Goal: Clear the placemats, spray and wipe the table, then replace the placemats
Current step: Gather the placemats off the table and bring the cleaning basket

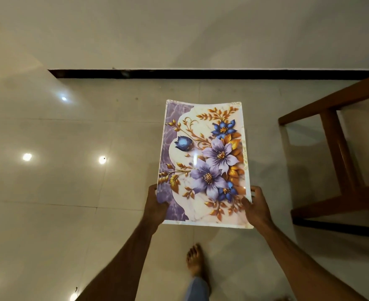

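2 hands, 1 floral placemat held above a tiled floor

Room: glossy pale floor tiles (48, 192) fill the view and carry several bright reflections of lights. 1 dark skirting strip (201, 74) runs left to right along the foot of a pale wall (179, 29). At the right edge stands 1 piece of brown wooden furniture (340, 148), seen only in part as legs and rails; whether it is a chair or the surface's frame cannot be told.

Count: 1 placemat (203, 164) is plainly visible; thin extra edges along its right side hint at more sheets beneath, but their number cannot be told. 2 bare forearms and 1 bare foot (195, 260) below a blue trouser hem also show.

Orientation: the placemat is held in the air in front of the person, well apart from the floor. Its long axis points away from the person toward the wall, printed face up, with a purple band on the left and purple and blue flowers with gold leaves on the right. The far end curves slightly.

Grip: the left hand (156, 206) pinches the near-left edge, thumb on top. The right hand (256, 206) pinches the near-right edge likewise, fingers curled underneath.
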